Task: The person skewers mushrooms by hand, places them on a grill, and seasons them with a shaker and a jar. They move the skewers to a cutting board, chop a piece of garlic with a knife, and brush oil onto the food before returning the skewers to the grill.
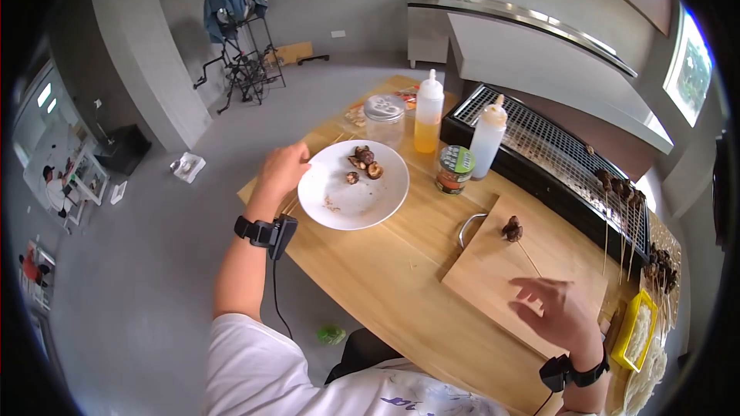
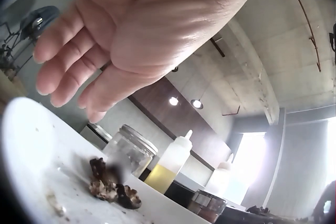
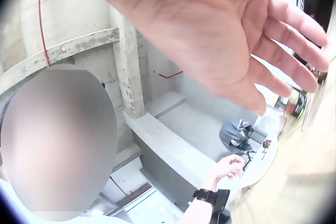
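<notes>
Several browned mushrooms (image 1: 365,160) lie in the upper part of a white plate (image 1: 347,204). At the plate's left edge is my left hand (image 1: 282,173), fingers relaxed; in the left wrist view this hand (image 2: 131,35) holds nothing and hangs over the rim (image 2: 31,145). On a wooden cutting board (image 1: 478,281) lies a skewer (image 1: 529,256) with browned pieces (image 1: 512,229) at its far end. My right hand (image 1: 559,312) is above the board near the skewer's lower end; the right wrist view shows this hand (image 3: 226,40) empty with its fingers extended.
Behind the plate stand a lidded jar (image 1: 384,125), a yellow-filled bottle (image 1: 428,119), a clear bottle (image 1: 489,139) and a green-labelled jar (image 1: 455,169). A long grill (image 1: 539,146) holds skewers at its right end. A yellow tray (image 1: 637,331) sits at the table's right.
</notes>
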### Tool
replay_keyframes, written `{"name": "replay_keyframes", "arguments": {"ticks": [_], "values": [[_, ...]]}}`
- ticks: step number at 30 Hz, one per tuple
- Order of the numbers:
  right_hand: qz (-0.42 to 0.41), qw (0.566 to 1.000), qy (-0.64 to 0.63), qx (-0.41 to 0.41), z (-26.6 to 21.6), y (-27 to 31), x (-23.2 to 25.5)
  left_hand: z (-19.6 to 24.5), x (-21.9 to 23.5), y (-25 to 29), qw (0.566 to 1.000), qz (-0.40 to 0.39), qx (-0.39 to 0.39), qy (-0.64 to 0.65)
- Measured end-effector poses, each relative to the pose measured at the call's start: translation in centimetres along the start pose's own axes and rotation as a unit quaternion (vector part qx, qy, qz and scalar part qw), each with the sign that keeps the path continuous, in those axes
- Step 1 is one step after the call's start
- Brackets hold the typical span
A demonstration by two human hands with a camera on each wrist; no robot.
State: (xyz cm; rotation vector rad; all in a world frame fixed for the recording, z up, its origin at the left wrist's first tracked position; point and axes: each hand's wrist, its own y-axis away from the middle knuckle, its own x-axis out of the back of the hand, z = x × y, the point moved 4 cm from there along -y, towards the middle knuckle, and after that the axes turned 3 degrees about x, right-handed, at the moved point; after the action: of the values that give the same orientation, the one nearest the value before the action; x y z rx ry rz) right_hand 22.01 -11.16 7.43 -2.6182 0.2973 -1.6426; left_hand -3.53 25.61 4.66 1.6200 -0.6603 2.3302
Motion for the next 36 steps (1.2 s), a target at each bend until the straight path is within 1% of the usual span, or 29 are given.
{"name": "replay_keyframes", "arguments": {"ticks": [1, 3, 4, 6, 9, 10, 11, 13, 17, 19, 23, 25, 26, 28, 29, 31, 32, 33, 34, 35, 36], "values": [[-0.004, 1.0, -0.003, 0.008, -0.7, -0.3, -0.2, -1.6, 0.6, 0.4, 1.0, 0.002, 0.008, -0.003], [-0.07, 0.997, 0.007, 0.027, -2.0, -0.6, -0.7, -4.9, 1.1, 1.3, 0.994, -0.035, 0.078, -0.067], [-0.087, 0.996, 0.01, 0.035, -2.3, -0.8, -1.0, -5.7, 0.8, 1.8, 0.994, -0.034, 0.083, -0.069], [-0.092, 0.995, -0.004, 0.047, -2.8, -1.5, -1.5, -7.3, -0.6, 3.3, 0.991, -0.078, 0.078, -0.072], [-0.095, 0.993, -0.019, 0.068, -3.8, -2.4, -2.2, -6.7, -1.9, 4.6, 0.988, -0.092, 0.079, -0.092], [-0.091, 0.993, -0.023, 0.076, -4.1, -2.6, -2.4, -6.2, -1.8, 4.8, 0.985, -0.1, 0.11, -0.087], [-0.091, 0.993, -0.021, 0.075, -4.4, -2.8, -2.6, -6.4, -2.0, 4.6, 0.985, -0.099, 0.11, -0.085], [-0.102, 0.99, -0.035, 0.095, -5.0, -2.8, -3.1, -6.6, -2.7, 4.2, 0.984, -0.097, 0.088, -0.121], [-0.116, 0.987, -0.065, 0.091, -4.9, -2.6, -3.8, -5.8, -2.9, 3.8, 0.978, -0.116, 0.064, -0.164], [-0.125, 0.986, -0.07, 0.087, -4.8, -2.5, -3.9, -5.5, -3.0, 4.1, 0.978, -0.081, 0.051, -0.185], [-0.119, 0.986, -0.069, 0.099, -5.3, -2.3, -3.7, -6.3, -3.3, 4.5, 0.984, -0.051, 0.058, -0.162], [-0.116, 0.985, -0.069, 0.107, -5.4, -2.3, -3.7, -6.3, -2.5, 4.9, 0.989, -0.047, 0.077, -0.115], [-0.113, 0.986, -0.07, 0.105, -5.2, -2.3, -3.8, -6.3, -2.0, 5.1, 0.989, -0.047, 0.074, -0.115], [-0.101, 0.985, -0.083, 0.112, -4.8, -2.5, -4.0, -6.5, -0.7, 5.6, 0.99, 0.005, 0.084, -0.111], [-0.098, 0.986, -0.085, 0.109, -4.8, -2.5, -4.0, -6.5, -0.3, 5.9, 0.99, 0.004, 0.081, -0.112], [-0.111, 0.986, -0.087, 0.092, -4.6, -2.5, -3.9, -6.3, 0.8, 6.7, 0.995, 0.016, 0.092, -0.026], [-0.11, 0.986, -0.088, 0.089, -4.6, -2.6, -3.9, -5.3, 1.6, 7.2, 0.996, 0.015, 0.089, -0.026], [-0.109, 0.985, -0.112, 0.076, -4.5, -2.7, -3.9, -3.9, 2.4, 7.8, 0.992, 0.0, 0.109, 0.064], [-0.108, 0.983, -0.136, 0.063, -4.4, -2.8, -4.0, -2.4, 2.8, 8.4, 0.979, -0.016, 0.129, 0.155], [-0.107, 0.983, -0.135, 0.062, -4.0, -2.9, -4.3, -0.8, 2.6, 9.0, 0.966, -0.034, 0.109, 0.232], [-0.1, 0.973, -0.201, 0.049, -3.3, -3.1, -4.7, 1.0, 2.1, 9.7, 0.946, -0.052, 0.09, 0.308]]}}
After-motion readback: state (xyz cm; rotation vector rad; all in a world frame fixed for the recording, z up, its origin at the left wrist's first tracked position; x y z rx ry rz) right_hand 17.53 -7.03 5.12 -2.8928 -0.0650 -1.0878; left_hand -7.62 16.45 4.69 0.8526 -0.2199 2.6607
